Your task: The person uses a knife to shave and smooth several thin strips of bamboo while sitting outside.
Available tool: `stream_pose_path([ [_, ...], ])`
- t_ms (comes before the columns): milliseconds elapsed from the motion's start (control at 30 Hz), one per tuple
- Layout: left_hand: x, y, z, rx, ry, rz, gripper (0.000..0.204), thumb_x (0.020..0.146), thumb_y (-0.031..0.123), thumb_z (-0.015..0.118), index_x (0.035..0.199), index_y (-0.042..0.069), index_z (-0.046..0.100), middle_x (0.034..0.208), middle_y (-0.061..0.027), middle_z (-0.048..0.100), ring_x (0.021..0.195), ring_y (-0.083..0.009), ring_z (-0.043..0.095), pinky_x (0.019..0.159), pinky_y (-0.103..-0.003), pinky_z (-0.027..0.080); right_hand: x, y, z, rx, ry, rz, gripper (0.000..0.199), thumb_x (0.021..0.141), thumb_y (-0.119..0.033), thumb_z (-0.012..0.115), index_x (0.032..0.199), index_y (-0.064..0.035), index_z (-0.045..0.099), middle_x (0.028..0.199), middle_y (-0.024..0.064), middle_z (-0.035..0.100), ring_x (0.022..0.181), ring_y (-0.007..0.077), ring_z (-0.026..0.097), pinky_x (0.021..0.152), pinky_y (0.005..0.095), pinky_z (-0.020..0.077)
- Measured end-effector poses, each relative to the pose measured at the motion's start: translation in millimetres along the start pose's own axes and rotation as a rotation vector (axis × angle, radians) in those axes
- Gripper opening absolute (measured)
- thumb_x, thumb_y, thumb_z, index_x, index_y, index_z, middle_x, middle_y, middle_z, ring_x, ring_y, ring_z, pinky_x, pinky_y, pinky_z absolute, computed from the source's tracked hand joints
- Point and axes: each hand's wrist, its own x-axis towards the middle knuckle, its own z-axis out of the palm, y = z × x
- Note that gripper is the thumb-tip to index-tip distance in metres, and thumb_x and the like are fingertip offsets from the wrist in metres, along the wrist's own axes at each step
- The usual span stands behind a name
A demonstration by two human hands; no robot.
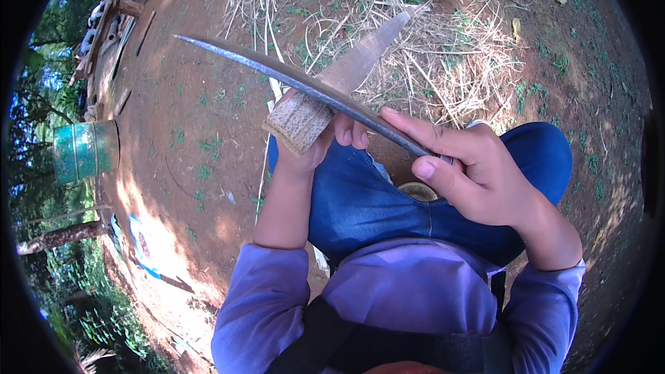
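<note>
Bare red-brown earth fills the view, patchy with small green weeds, and a heap of dry straw lies at twelve o'clock beyond my knees. I sit with blue jeans under both forearms.

My left hand is closed around the cut butt of a wooden slat, whose long axis runs from that fist up toward one o'clock, tapering to a point over the straw. My right hand is wrapped tight on the handle end of a long curved blade, forefinger stretched along its back. The blade's long axis runs from that grip at three o'clock out toward ten o'clock, crossing over the slat just above my left fingers; I judge the two are touching there, edge against wood. The left fingertips sit just beside the crossing, the nearest thing in the blade's way.

At nine o'clock, well apart, stands a green drum; planks lie near eleven o'clock.
</note>
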Motion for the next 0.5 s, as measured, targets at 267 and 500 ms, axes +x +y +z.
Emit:
stream_pose_path([
  [267,15.6,3.0,17.7,-0.357,-0.139,-0.007,0.045,0.090,0.026,0.073,0.098,-0.017,0.062,0.075,-0.0273,0.064,0.078,-0.0414,0.070,0.067,-0.044,0.061,2.9,13.5,-2.4,0.022,0.078,0.164,0.053,0.099,-0.017,0.064,0.150,-0.0112,0.053,0.051,0.0052,0.050,0.042,0.0099,0.048,0.046,0.0267,0.0390],
  [500,11.6,1.9,22.6,-0.272,-0.123,0.106,0.031,0.095,0.025,0.072,0.094,-0.006,0.067,0.074,-0.0223,0.066,0.069,-0.0354,0.069,0.058,-0.038,0.059,-3.5,15.1,-7.4,0.036,0.042,0.206,0.058,0.093,-0.018,0.071,0.149,-0.0149,0.055,0.054,0.0069,0.056,0.042,0.0146,0.051,0.046,0.0280,0.0396],
])
